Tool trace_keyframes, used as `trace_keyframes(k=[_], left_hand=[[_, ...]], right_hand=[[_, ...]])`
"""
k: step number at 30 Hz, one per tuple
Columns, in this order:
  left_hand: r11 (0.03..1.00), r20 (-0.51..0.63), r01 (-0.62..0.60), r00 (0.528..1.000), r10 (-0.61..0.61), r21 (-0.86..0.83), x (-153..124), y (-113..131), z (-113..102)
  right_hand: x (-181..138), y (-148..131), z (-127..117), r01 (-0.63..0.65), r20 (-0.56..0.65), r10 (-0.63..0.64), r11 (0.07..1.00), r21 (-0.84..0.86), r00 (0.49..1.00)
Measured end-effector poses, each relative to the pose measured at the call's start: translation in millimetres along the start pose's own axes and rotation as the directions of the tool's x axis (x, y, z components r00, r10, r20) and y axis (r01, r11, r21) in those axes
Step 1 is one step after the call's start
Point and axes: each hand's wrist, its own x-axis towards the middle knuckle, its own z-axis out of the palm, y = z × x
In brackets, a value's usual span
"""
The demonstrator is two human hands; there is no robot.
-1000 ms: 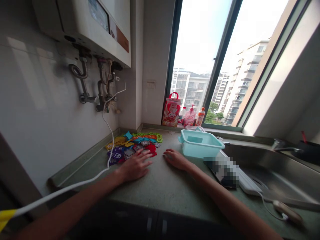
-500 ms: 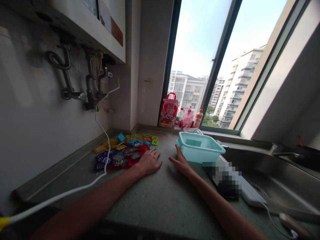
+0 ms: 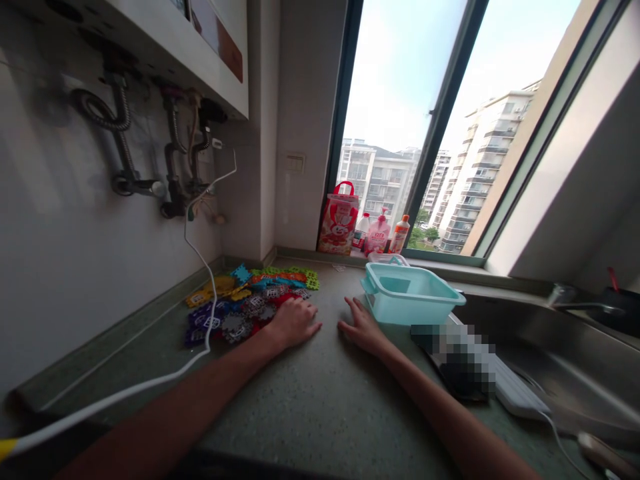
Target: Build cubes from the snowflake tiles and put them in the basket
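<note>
My left hand (image 3: pixel 294 321) lies flat on the green countertop (image 3: pixel 320 393), its fingers spread at the right edge of a heap of colourful foam puzzle tiles (image 3: pixel 245 300). My right hand (image 3: pixel 361 325) rests palm down with fingers stretched toward the near left corner of a light teal plastic basin (image 3: pixel 411 297). Neither hand holds anything. The tiles are red, purple, yellow, green, blue and orange, piled in the left back corner against the wall.
A white cable (image 3: pixel 197 260) hangs from wall pipes across the tiles. On the window sill stand a red bag (image 3: pixel 340 220) and several bottles (image 3: pixel 383 235). A steel sink (image 3: pixel 550 347) lies at right, with a blurred object (image 3: pixel 455 353) beside it.
Both hands slid a little farther forward on the counter; the right hand came nearer the basin. The camera tilted, showing less of the wall heater.
</note>
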Motion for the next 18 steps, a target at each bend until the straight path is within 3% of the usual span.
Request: trace_keyframes(k=[4,11,18], left_hand=[[0.997,-0.114,0.044,0.993,-0.037,0.061,2.8,-24.9,-21.7],[0.991,0.005,0.123,0.992,-0.123,-0.051,-5.4,-96.1,-53.8],[0.986,0.026,0.166,0.986,-0.166,-0.005,-8.3,-106.8,-46.1]], right_hand=[[0.0,1.3,-5.1,0.037,0.033,-0.037,0.999,-0.022,0.999],[2.3,0.1,-13.4,0.059,0.069,-0.056,0.997,-0.050,0.996],[3.6,2.4,-11.8,0.115,0.053,-0.112,0.992,-0.060,0.992]])
